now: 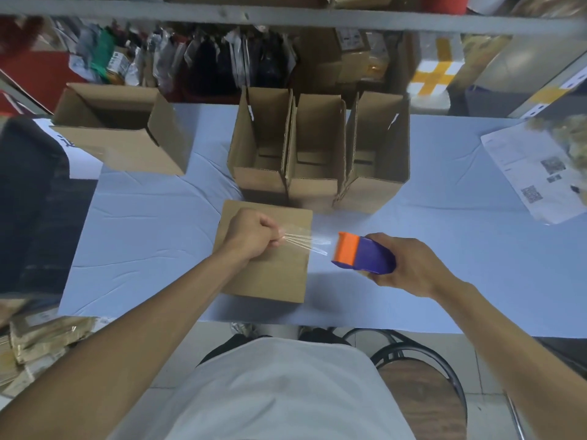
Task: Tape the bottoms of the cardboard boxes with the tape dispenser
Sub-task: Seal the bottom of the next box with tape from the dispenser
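Blue-clothed table [143, 242] before cluttered shelves [222, 58]

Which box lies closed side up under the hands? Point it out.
The cardboard box nearest the person, under the left hand and the stretched tape. Its flat closed face is up; the three upright boxes behind and the larger box stand open.

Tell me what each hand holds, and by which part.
Left hand pinches the free end of the clear tape; right hand grips the tape dispenser by its rear body.

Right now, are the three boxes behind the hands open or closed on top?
Open: the three boxes stand upright, top flaps raised, their insides visible.
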`<state>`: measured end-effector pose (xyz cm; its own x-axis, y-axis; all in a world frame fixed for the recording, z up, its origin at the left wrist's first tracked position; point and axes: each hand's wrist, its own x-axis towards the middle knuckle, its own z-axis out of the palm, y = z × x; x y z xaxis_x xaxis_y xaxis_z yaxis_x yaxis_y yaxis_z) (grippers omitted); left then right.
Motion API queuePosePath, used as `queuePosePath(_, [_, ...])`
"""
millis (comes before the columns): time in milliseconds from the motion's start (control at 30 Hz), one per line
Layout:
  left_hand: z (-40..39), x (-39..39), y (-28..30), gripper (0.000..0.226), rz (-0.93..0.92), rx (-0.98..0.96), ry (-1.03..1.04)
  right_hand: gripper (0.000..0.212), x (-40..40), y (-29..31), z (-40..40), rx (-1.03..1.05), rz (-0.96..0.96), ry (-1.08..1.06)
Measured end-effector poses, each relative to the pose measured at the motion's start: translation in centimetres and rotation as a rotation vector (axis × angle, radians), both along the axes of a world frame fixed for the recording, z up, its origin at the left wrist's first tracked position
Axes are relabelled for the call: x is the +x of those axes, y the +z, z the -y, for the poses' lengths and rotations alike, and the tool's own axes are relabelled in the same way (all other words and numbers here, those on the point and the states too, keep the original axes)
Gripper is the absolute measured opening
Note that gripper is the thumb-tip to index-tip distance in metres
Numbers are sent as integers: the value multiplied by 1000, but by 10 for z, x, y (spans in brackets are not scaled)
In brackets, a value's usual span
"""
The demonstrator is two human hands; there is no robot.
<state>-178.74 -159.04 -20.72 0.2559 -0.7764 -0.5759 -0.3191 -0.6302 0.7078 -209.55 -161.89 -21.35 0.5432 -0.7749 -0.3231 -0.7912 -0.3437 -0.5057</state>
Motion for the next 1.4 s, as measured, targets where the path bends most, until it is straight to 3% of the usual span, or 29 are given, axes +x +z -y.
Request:
queuePosePath(367, [-3, -11, -15, 12, 129, 96, 47, 63, 1, -22, 22, 43, -122, 67])
queuePosePath(500, [-1, -15, -17, 21, 437, 0, -227, 64, 5, -29, 23, 83, -161, 82])
queuePosePath(600, [1, -15, -16, 47, 794, 67, -374, 65, 9, -35, 23, 88, -195, 81])
queuePosePath(700, [6, -10, -13, 41, 872, 65, -412, 68, 16, -38, 23, 88, -225, 98])
queuePosePath(767, [8, -17, -16, 18, 782, -129, -575, 69, 23, -39, 23, 97, -272, 118])
queuePosePath(833, [8, -26, -20, 4, 464, -265, -680, 69, 31, -40, 24, 117, -308, 119])
queuePosePath(900, [7, -30, -23, 25, 237, -117, -697, 64, 40, -38, 26, 167, -312, 96])
queuePosePath(1000, [4, -32, -36, 34, 251, -36, -782, 49, 56, -28, 28, 289, -324, 26])
queuePosePath(1067, [4, -34, -38, 31, 225, -81, -705, 46, 66, -21, 31, 290, -379, 21])
queuePosePath(1133, [6, -38, -35, 28, 209, -86, -637, 42, 75, -12, 34, 261, -446, 42])
queuePosePath(1333, [2, -38, -29, 20, 245, -114, -733, 36, 88, 4, 32, 4, -607, 165])
queuePosePath(1400, [2, -42, -26, 13, 231, -74, -656, 37, 89, 8, 29, -36, -666, 177])
